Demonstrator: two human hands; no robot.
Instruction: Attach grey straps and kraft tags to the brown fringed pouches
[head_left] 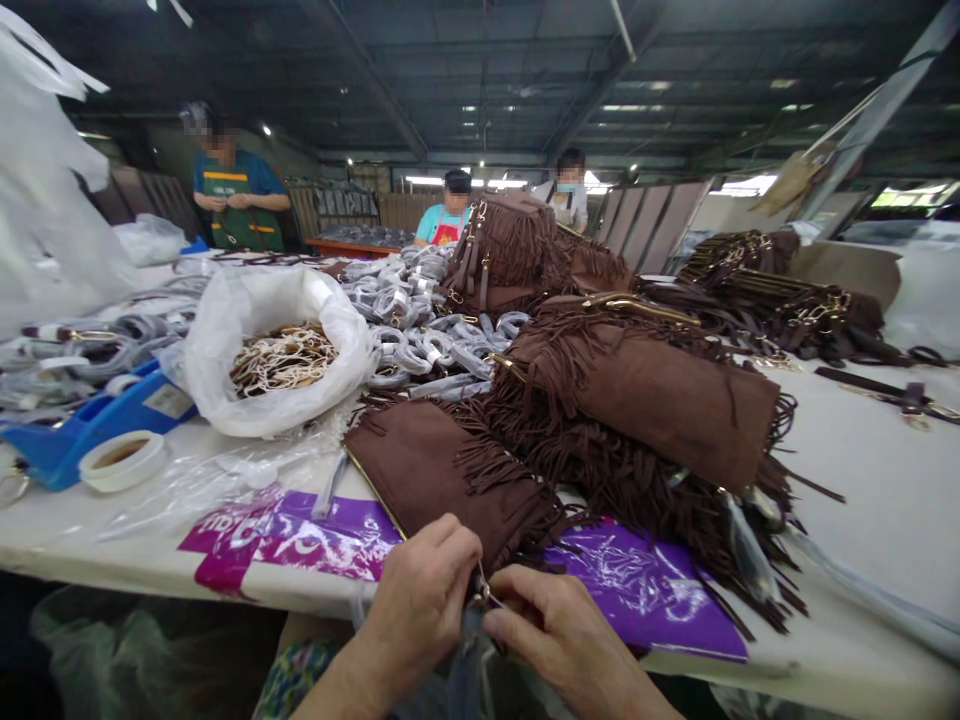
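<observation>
A brown fringed bag point(442, 465) with a gold zipper along its edge lies at the table's front. Close to its near corner, my left hand point(424, 590) is closed, fingers curled beside a small metal ring point(485, 592); its exact grip is hidden. My right hand point(559, 625) pinches what looks like a thin white string point(495, 600) by the ring. Below the ring hangs a strap wrapped in clear grey plastic point(466, 650), between both hands. More brown fringed bags point(660, 390) are piled to the right, beyond my right hand.
A plastic-lined container point(206, 345) holds many looped strings point(285, 360). Left of it are a blue tape dispenser point(112, 415) and a tape roll point(124, 460). Plastic-wrapped straps point(409, 300) are heaped behind. Purple plastic packaging point(637, 585) lies along the front edge. Several people work across the table.
</observation>
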